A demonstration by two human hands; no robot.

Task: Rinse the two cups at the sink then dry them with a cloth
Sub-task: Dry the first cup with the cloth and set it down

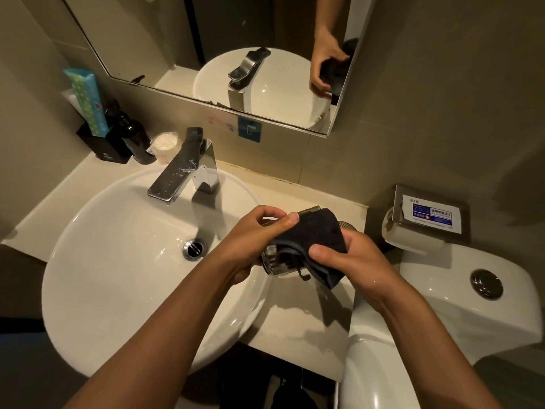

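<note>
over the sink rim [88,219] | left hand [253,240] grips glass cup [274,265] | right hand [356,258] clutches dark cloth [312,234], seemingly wrapping it

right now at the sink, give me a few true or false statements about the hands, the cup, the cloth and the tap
1. The left hand grips a clear glass cup. True.
2. The cloth is white. False: it is dark, nearly black.
3. The right hand holds the cloth against the cup. True.
4. Water is running from the tap. False: no stream shows, only droplets on its spout.
5. The cup is held over the middle of the sink, right above the drain. False: it is at the basin's right edge, beside the counter.
</note>
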